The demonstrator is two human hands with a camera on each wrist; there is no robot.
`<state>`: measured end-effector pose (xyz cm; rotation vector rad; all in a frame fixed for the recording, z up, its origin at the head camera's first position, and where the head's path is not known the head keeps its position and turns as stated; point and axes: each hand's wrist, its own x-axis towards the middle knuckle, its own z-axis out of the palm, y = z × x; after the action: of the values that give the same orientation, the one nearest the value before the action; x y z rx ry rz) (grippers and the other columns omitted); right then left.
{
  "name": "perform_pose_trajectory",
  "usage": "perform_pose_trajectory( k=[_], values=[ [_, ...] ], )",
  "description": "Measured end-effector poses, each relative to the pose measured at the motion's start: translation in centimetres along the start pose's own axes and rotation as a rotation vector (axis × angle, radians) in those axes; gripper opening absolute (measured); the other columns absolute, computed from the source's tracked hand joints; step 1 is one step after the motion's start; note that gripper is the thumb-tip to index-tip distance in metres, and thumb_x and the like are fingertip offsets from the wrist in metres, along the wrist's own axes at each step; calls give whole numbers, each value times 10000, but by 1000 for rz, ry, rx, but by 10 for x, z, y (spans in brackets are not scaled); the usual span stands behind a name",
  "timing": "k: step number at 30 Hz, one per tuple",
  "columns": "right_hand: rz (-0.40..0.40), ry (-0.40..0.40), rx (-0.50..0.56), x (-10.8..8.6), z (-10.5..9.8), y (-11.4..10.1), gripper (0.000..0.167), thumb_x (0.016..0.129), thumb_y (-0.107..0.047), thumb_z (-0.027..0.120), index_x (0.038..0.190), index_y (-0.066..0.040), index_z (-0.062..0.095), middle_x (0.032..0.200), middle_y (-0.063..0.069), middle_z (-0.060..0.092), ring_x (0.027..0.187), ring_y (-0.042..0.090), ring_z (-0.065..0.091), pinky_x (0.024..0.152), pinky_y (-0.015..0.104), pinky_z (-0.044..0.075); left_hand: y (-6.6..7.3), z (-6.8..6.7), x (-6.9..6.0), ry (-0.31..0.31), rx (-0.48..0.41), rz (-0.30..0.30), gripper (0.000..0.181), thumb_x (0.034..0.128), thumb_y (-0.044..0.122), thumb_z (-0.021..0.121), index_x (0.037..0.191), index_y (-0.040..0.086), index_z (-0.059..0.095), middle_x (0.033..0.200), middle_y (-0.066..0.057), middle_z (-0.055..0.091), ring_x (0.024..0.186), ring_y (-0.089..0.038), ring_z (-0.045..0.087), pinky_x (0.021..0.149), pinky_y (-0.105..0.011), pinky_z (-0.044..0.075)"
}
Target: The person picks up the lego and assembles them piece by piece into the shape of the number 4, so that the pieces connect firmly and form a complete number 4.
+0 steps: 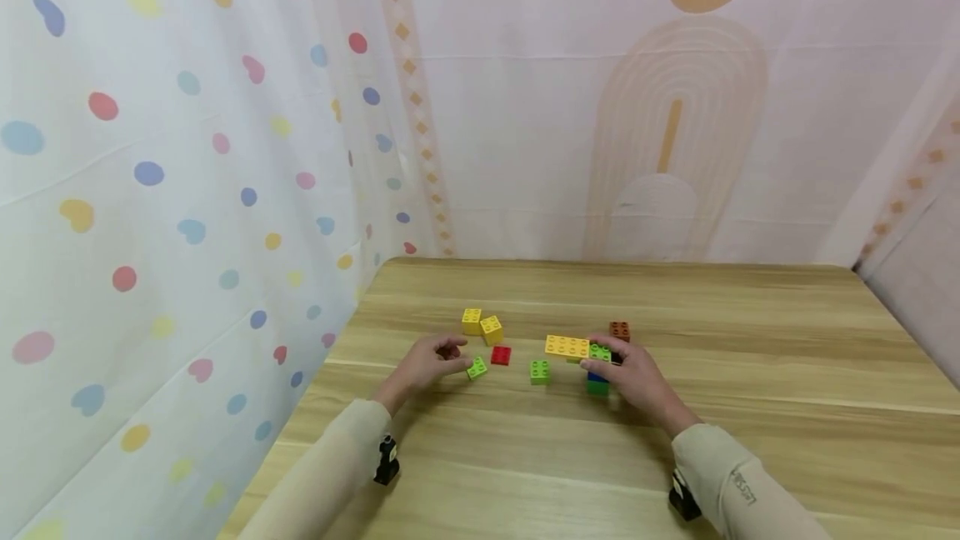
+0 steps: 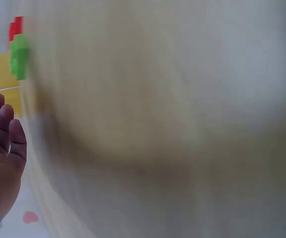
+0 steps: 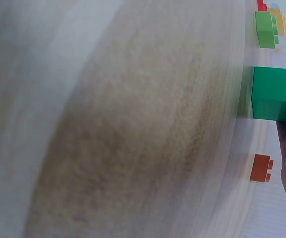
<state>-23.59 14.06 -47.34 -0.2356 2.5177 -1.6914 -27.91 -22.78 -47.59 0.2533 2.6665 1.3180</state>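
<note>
My right hand (image 1: 630, 369) grips a built stack of toy bricks. A long yellow brick (image 1: 567, 347) juts left at its top, next to a light green brick (image 1: 600, 352). Below them are a blue brick (image 1: 596, 377) and a darker green brick (image 3: 274, 93) at the bottom. To the left, my left hand (image 1: 429, 367) hovers with loosely bent fingers and nothing in its grasp. Its thumb tip is close beside a small lime green brick (image 1: 476, 367); whether they touch I cannot tell. In the left wrist view, the fingers (image 2: 4, 124) are spread below two yellow bricks.
Two yellow bricks (image 1: 472, 321) sit behind the left hand, near a flat red brick (image 1: 501, 355). Between the hands stands another lime green brick (image 1: 540, 372). Beyond the right hand is an orange-brown brick (image 1: 619, 331). The wooden table (image 1: 495, 473) meets a patterned curtain (image 1: 517, 148).
</note>
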Motion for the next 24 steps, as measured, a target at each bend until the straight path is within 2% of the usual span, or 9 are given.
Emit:
perform_pose_trajectory(
  k=[5,9,13,20,24],
  values=[
    [-7,-4,6,0,1,0,517,896,-363,741,1344,-137,619,1202,110,630,931,211,561,783,328,468,-9,6,-6,-6,1,7,432,861,287,792,1213,70,670,985,-17,628,915,-175,559,797,-338,475],
    [-15,-5,-4,0,2,1,514,902,-360,734,1347,-132,616,1197,113,635,921,204,561,777,326,470,-14,13,-7,19,-14,6,419,856,276,796,1197,64,675,990,-18,624,919,-175,557,809,-341,470],
    [-13,2,-10,-1,3,1,521,901,-358,737,1350,-125,614,1196,117,635,910,201,564,770,322,473,-15,16,-9,41,22,20,441,838,304,809,1185,62,685,1028,-20,620,951,-186,559,853,-377,472],
    [-8,14,-11,-2,3,-1,532,897,-343,744,1354,-106,612,1180,135,642,900,197,571,751,303,482,-18,21,-10,38,102,40,572,767,376,856,1210,65,670,1127,-27,605,1052,-202,563,957,-436,453],
    [-3,10,1,-1,2,0,548,897,-354,742,1365,-106,601,1182,131,639,909,201,572,757,309,482,-15,21,-10,44,113,45,565,763,355,863,1206,63,668,1117,-23,599,1041,-197,560,954,-438,453]
  ],
)
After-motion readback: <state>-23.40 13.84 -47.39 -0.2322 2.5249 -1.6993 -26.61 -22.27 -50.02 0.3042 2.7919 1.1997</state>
